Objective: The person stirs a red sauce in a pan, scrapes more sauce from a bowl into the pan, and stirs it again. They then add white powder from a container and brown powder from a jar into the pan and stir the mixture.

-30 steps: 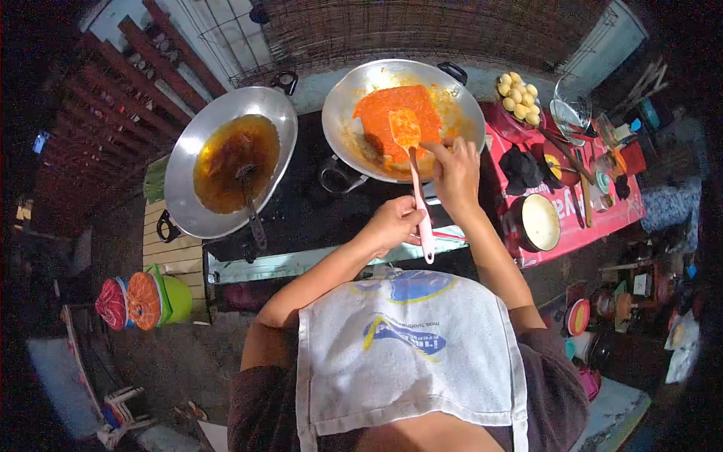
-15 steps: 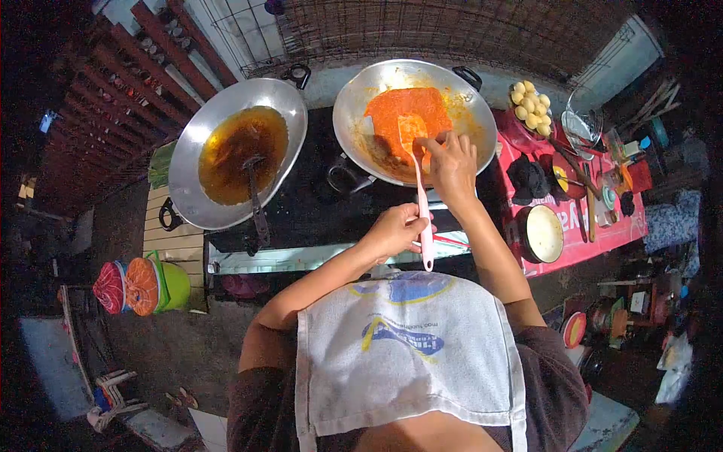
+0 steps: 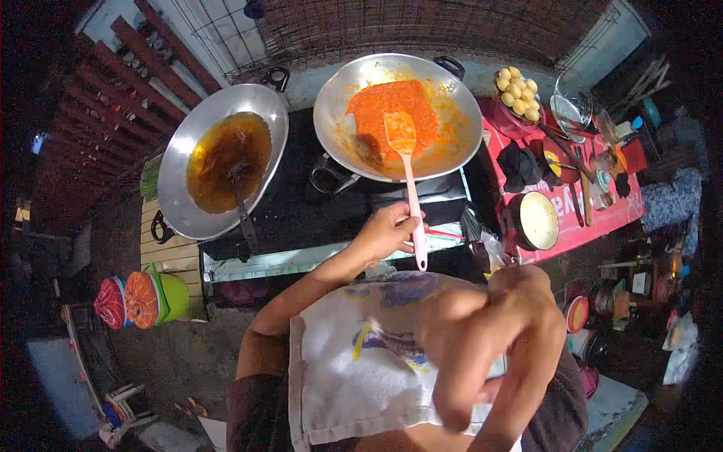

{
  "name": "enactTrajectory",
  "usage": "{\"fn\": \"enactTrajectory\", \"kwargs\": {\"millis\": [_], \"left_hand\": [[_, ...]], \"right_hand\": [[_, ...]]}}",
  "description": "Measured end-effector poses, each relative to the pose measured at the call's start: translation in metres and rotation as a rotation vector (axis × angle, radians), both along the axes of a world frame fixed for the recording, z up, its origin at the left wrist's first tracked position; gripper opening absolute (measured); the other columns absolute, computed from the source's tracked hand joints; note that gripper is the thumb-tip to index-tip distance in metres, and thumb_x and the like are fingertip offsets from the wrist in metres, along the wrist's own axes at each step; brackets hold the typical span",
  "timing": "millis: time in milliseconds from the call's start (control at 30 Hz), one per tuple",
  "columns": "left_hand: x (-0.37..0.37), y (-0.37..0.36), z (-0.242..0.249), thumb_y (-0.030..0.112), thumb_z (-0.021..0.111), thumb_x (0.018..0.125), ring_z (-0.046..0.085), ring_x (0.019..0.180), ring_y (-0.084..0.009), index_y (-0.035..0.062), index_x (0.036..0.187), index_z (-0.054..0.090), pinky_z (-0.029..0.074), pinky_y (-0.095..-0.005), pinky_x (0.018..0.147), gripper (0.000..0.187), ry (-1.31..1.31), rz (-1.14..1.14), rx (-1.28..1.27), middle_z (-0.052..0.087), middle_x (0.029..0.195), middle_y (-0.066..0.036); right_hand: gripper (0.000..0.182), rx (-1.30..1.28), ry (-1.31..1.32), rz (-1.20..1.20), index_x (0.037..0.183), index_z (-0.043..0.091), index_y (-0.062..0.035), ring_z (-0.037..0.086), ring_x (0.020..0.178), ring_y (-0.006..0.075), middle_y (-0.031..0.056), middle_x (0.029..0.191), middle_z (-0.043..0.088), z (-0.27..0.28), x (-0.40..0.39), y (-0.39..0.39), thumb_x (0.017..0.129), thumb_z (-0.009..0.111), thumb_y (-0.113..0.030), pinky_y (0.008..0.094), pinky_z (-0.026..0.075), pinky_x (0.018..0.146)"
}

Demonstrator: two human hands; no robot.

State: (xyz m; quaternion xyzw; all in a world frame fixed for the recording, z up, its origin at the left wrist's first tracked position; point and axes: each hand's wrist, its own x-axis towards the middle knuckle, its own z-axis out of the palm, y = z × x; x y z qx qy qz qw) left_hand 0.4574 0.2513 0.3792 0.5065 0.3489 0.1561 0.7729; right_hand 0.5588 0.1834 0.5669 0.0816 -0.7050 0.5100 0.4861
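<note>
My left hand [image 3: 385, 235] is closed round the pink handle of a spatula [image 3: 413, 197], near the stove's front edge. The spatula's head, coated in orange paste, lies over the red-orange paste [image 3: 369, 105] in the right wok [image 3: 463, 128]. My right hand [image 3: 497, 324] is raised close to the camera over the apron [image 3: 324, 377], large and blurred. Its fingers are bent, and whether anything is between them cannot be made out. To the left, a second wok [image 3: 173, 173] holds brown oil [image 3: 218, 166] with a dark ladle [image 3: 245, 218] resting in it.
On the pink-covered table [image 3: 493, 151] at the right are a bowl of round yellowish balls [image 3: 517, 92], a pale-lined bowl [image 3: 539, 220], a glass bowl [image 3: 571, 109], a black cloth [image 3: 518, 166] and utensils. Lidded buckets [image 3: 173, 296] stand at the left.
My right hand has left the wok and come back towards the camera, above the apron. My left hand still holds the spatula. The whole view has shifted slightly.
</note>
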Motion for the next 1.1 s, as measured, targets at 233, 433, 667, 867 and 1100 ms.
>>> {"fn": "enactTrajectory", "kwargs": {"millis": [233,433,667,867,1100], "left_hand": [[-0.001,-0.005,0.003,0.016,0.044,0.087,0.059,0.077,-0.0174,-0.0033,0.102,0.048,0.053,-0.0302,0.062,0.025,-0.018,0.021,0.041,0.057,0.09,-0.011],[0.001,-0.006,0.002,0.015,0.045,0.086,0.059,0.071,-0.0159,-0.0013,0.095,0.05,0.053,-0.0299,0.061,0.019,0.085,0.081,0.134,0.058,0.082,-0.008],[0.007,-0.009,-0.003,0.014,0.044,0.087,0.059,0.076,-0.0147,0.0028,0.095,0.05,0.052,-0.0294,0.062,0.015,-0.002,0.051,0.014,0.057,0.083,-0.006],[0.007,-0.011,0.003,0.012,0.045,0.086,0.06,0.074,-0.0167,-0.0007,0.096,0.05,0.053,-0.0287,0.061,0.017,-0.004,0.05,-0.007,0.058,0.082,-0.008],[0.005,-0.012,-0.002,0.013,0.045,0.086,0.06,0.072,-0.0174,-0.0014,0.095,0.05,0.053,-0.0294,0.058,0.018,-0.009,0.066,-0.003,0.058,0.082,-0.01]], "right_hand": [[0.015,-0.251,-0.037,-0.347,0.084,0.06,-0.0028,0.048,0.082,0.0188,0.0097,0.09,0.05,-0.021,0.022,0.003,0.081,0.047,-0.009,0.0286,0.037,0.075],[0.017,-0.62,-0.409,-0.932,0.093,0.053,-0.0013,0.051,0.078,0.0138,0.0054,0.087,0.051,-0.104,0.05,0.023,0.077,0.05,0.0,0.0245,0.041,0.07],[0.023,-0.33,-0.833,-1.342,0.093,0.055,-0.0008,0.05,0.079,0.0162,0.0073,0.084,0.051,-0.14,0.055,0.018,0.072,0.048,0.006,0.0242,0.04,0.066],[0.027,-0.134,-0.916,-1.417,0.091,0.056,-0.0021,0.049,0.081,0.0266,0.0113,0.083,0.051,-0.146,0.053,0.023,0.068,0.048,0.008,0.0322,0.04,0.072],[0.03,-0.113,-0.938,-1.48,0.091,0.057,-0.0039,0.046,0.077,0.0262,0.0105,0.078,0.049,-0.153,0.057,0.039,0.065,0.049,0.008,0.0341,0.038,0.069]]}}
